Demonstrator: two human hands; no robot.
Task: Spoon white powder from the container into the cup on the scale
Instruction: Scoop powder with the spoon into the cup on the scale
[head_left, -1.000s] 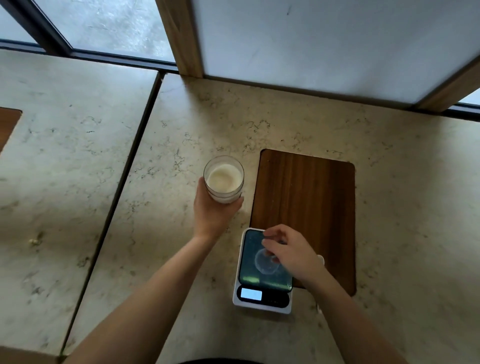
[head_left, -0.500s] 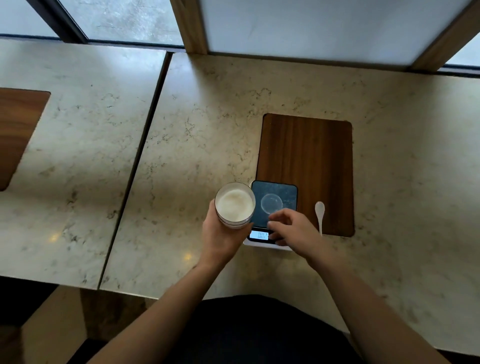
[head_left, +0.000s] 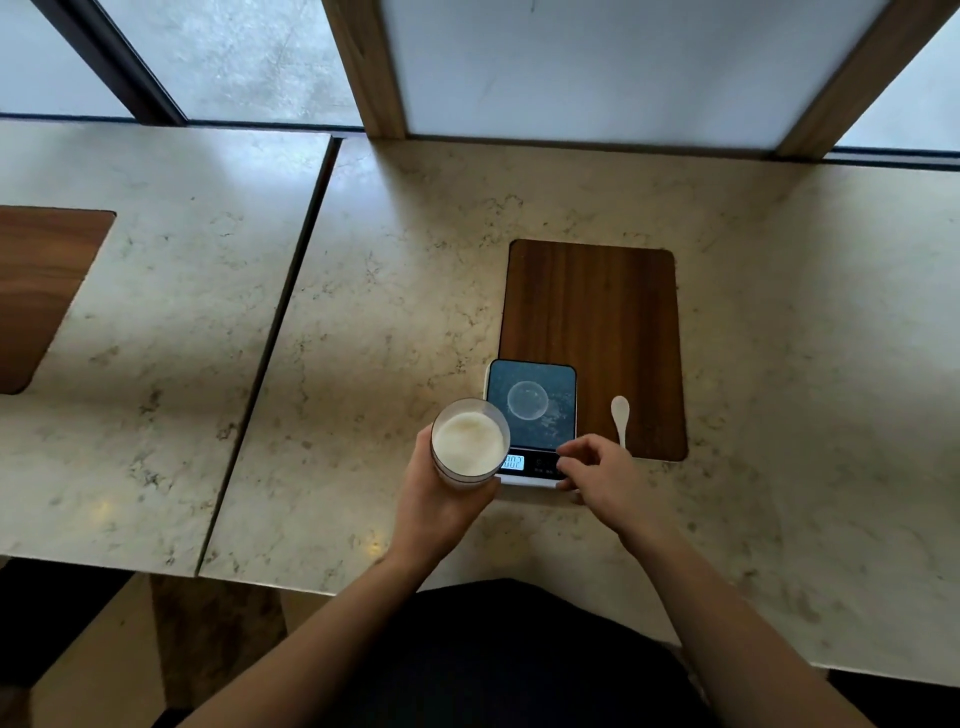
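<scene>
Head view shows my left hand wrapped around the clear container of white powder, holding it upright just at the left front corner of the scale, its rim overlapping the edge of the platform. My right hand carries nothing; its fingers are loosely curled over the right end of the scale's button strip, beside the lit display, whose digits I cannot read. The small clear cup sits in the middle of the dark platform and looks empty. The white spoon lies untouched on the wooden board, just right of the scale, on the stone counter. I judge I am still setting up the scale, perhaps zeroing it, with no scooping begun. Next, my right hand must pick up the spoon by its handle and dip it into the container, without nudging the light cup or the platform
</scene>
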